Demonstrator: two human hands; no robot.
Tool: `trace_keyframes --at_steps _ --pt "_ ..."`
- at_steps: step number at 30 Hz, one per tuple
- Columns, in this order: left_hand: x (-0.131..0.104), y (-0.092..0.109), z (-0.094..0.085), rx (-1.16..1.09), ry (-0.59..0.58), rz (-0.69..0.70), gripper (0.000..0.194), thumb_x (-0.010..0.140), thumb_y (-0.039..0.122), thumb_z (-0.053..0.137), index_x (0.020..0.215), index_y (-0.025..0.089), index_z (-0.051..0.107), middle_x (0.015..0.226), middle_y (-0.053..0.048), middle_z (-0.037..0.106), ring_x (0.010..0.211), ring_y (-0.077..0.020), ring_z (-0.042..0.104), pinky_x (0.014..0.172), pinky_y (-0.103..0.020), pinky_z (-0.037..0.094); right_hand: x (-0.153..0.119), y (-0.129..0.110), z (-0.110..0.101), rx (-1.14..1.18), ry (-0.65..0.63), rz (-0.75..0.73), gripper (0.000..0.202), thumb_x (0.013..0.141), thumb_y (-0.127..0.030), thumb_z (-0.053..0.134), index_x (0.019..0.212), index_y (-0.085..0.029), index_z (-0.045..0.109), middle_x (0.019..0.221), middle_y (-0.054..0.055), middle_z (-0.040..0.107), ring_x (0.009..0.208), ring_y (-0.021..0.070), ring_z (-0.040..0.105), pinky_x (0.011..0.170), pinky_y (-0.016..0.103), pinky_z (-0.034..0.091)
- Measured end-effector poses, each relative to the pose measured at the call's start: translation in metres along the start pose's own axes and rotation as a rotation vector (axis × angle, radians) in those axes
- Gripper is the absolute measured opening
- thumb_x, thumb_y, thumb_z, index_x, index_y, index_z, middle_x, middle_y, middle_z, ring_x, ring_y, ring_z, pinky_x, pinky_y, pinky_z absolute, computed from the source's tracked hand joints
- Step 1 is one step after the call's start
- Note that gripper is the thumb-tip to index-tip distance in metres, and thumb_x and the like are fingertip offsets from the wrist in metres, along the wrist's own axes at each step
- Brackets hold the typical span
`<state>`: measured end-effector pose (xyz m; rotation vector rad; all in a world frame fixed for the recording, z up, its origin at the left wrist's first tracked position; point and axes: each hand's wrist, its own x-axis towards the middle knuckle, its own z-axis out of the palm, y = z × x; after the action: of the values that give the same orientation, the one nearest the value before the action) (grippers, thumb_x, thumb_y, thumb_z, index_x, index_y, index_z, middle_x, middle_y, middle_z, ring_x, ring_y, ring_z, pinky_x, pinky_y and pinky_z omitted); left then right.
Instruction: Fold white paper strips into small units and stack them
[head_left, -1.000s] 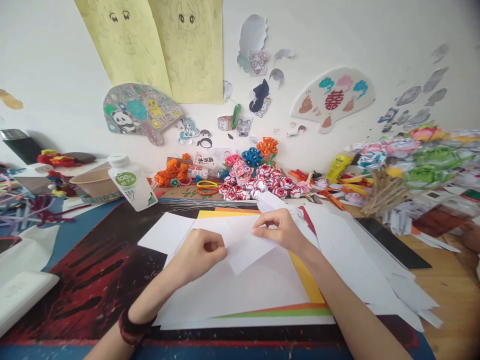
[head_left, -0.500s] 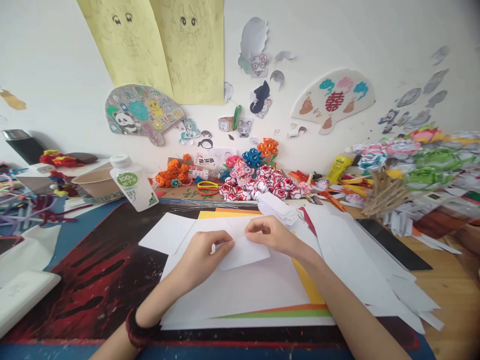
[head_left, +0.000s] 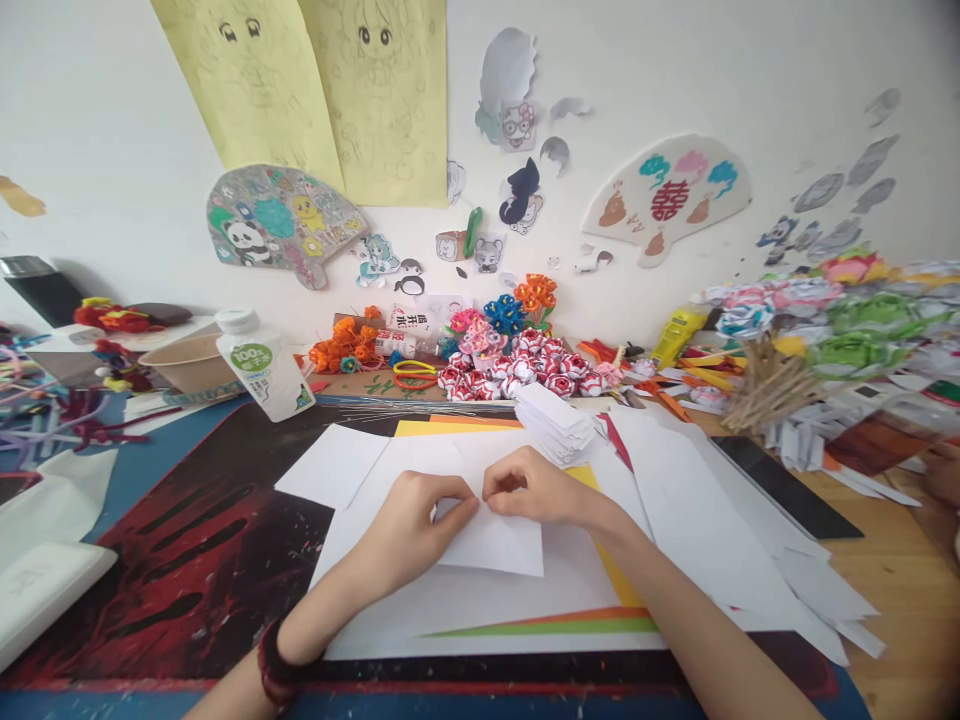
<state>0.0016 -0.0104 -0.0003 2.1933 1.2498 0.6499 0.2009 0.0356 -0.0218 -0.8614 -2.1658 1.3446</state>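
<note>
Left grip (head_left: 416,520) and right grip (head_left: 536,487) pinch the white paper sheet (head_left: 504,546) (neither nearer), which extends toward the near edge of the counter (head_left: 904,570).

Smooth, matt paper sheet (head_left: 504,545); wooden tabletop (head_left: 916,572)

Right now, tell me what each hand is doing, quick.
Left hand: closed, thumb and finger pinching the small white paper.
Right hand: closed, pinching the same paper close beside the left fingertips.
</note>
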Motion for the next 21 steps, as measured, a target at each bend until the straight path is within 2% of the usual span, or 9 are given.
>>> trace_keyframes --at_steps 3,7,10,12,14,16,19,21 --pt "0.002 -0.001 -0.005 0.018 0.042 0.001 0.028 0.088 0.028 0.047 0.078 0.018 0.071 0.069 0.001 0.068 0.058 -0.0117 0.05 0.058 -0.023 0.035 -0.001 0.001 -0.005 -0.008 0.032 0.005 0.009 0.068 -0.013 0.053 0.064 -0.014 0.061 0.059 -0.003 0.051 0.056 0.0093 0.044 0.052 0.021 0.033" --pt "0.002 -0.011 -0.024 0.026 0.092 -0.017 0.029 0.087 0.031 0.048 0.075 0.018 0.07 0.071 0.001 0.07 0.06 -0.0124 0.052 0.058 -0.023 0.036 -0.004 0.008 -0.019 -0.063 0.12 0.036 0.011 0.066 -0.011 0.051 0.06 -0.014 0.06 0.055 -0.002 0.054 0.054 0.0101 0.048 0.051 0.021 0.035" --pt "0.002 -0.02 -0.038 0.018 0.221 -0.08 0.03 0.086 0.036 0.05 0.072 0.016 0.068 0.073 0.0 0.07 0.062 -0.0134 0.054 0.057 -0.023 0.036 -0.006 0.013 -0.029 -0.11 0.256 0.097 0.012 0.066 -0.011 0.053 0.056 -0.014 0.057 0.052 -0.001 0.055 0.051 0.0103 0.05 0.049 0.021 0.036" --pt "0.002 -0.023 -0.042 0.003 0.264 -0.1 0.031 0.086 0.038 0.05 0.074 0.017 0.068 0.075 0.0 0.07 0.064 -0.014 0.054 0.057 -0.023 0.036 -0.005 0.013 -0.03 -0.038 0.321 0.123 0.012 0.071 -0.016 0.055 0.06 -0.014 0.059 0.056 0.0 0.058 0.052 0.0107 0.052 0.051 0.021 0.04" --pt "0.003 -0.023 -0.04 -0.019 0.257 -0.1 0.033 0.087 0.04 0.048 0.076 0.017 0.069 0.076 0.0 0.07 0.064 -0.0143 0.054 0.057 -0.023 0.036 -0.004 0.01 -0.028 0.079 0.304 0.09 0.018 0.08 -0.026 0.056 0.069 -0.014 0.062 0.063 0.001 0.061 0.056 0.0116 0.056 0.056 0.023 0.045" --pt "0.003 -0.021 -0.035 -0.05 0.233 -0.089 0.034 0.089 0.041 0.046 0.079 0.018 0.069 0.079 0.0 0.071 0.066 -0.0146 0.056 0.057 -0.023 0.037 -0.003 0.005 -0.023 0.156 0.238 0.035 0.028 0.085 -0.037 0.055 0.071 -0.014 0.062 0.064 0.002 0.061 0.059 0.0122 0.057 0.06 0.025 0.046" --pt "0.004 -0.021 -0.025 -0.06 0.201 -0.069 0.035 0.091 0.041 0.043 0.082 0.019 0.069 0.083 -0.001 0.072 0.069 -0.0155 0.058 0.058 -0.024 0.04 -0.002 0.001 -0.017 0.23 0.186 0.017 0.035 0.081 -0.045 0.063 0.066 -0.014 0.058 0.061 0.0 0.059 0.058 0.0123 0.057 0.061 0.025 0.047" --pt "0.004 -0.021 -0.02 0.013 0.248 -0.046 0.03 0.091 0.039 0.045 0.091 0.02 0.068 0.09 -0.002 0.071 0.073 -0.0168 0.059 0.062 -0.026 0.043 -0.001 0.002 -0.016 0.276 0.21 0.042 0.036 0.075 -0.046 0.069 0.065 -0.014 0.059 0.059 0.0 0.058 0.054 0.0114 0.056 0.056 0.024 0.046"
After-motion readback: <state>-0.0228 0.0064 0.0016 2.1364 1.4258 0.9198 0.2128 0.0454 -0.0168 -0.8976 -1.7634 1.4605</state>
